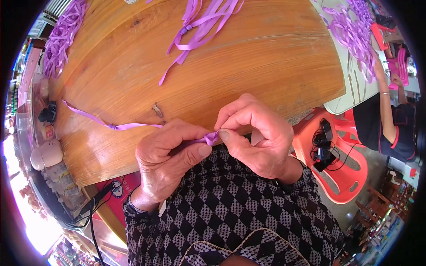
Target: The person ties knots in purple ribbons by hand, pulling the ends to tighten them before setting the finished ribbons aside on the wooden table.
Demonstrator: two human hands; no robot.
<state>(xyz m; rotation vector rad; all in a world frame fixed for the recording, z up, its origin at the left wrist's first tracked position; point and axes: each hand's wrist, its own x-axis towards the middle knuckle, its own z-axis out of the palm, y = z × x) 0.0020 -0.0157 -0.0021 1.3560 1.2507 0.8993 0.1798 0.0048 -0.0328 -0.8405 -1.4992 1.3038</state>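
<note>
A purple ribbon trails over the wooden table's near left part, with a small knot along it, and runs into my left hand. My left thumb and fingers pinch it close to a folded loop or knot. From the other side, my right hand pinches the ribbon's end between thumb and forefinger. The two hands are close together at the table's near edge, in front of my body. What lies under my left fingers is hidden.
Purple ribbons with a knot lie at the table's far middle. A ribbon heap is at far left, another on a pale table at right. An orange plastic chair holds cables. Another person stands at right.
</note>
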